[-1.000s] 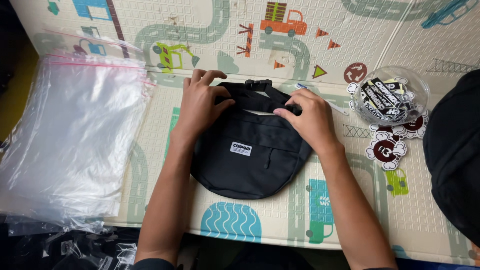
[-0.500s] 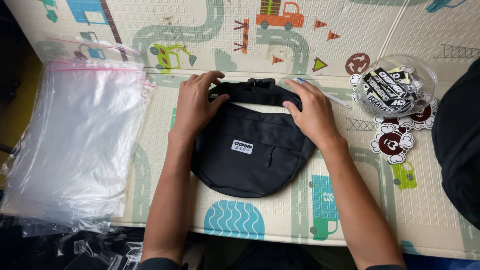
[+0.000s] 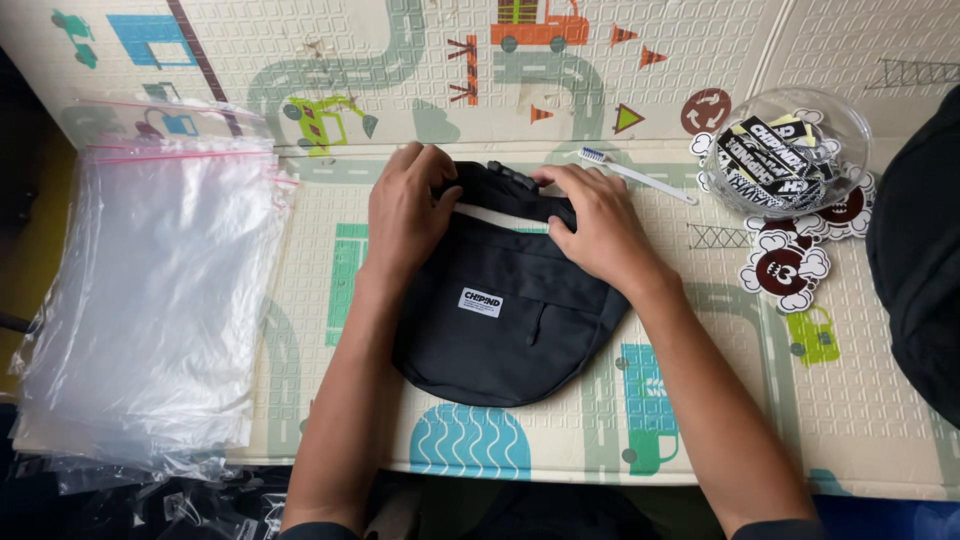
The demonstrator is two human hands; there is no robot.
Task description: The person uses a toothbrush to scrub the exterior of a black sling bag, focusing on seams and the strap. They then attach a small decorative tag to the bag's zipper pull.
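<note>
1. On the play mat printed with roads and vehicles, a black waist bag lies flat at the middle, its white label facing up and its strap folded across the top edge.
2. The bag looks soft, light and floppy; it would likely sag if lifted by one corner, so the strap or the top seam seems the surest hold.
3. The left hand curls loosely over the bag's upper left corner, fingers bent around the strap end, gripping it lightly.
4. The right hand lies mostly flat, fingers pressing the strap down against the bag's top right; it clasps nothing.
5. A white toothbrush lies just beyond the right hand.
6. A clear bowl of stickers stands to the right, with loose round stickers beside it.
7. A stack of clear zip bags rests well to the left.
</note>
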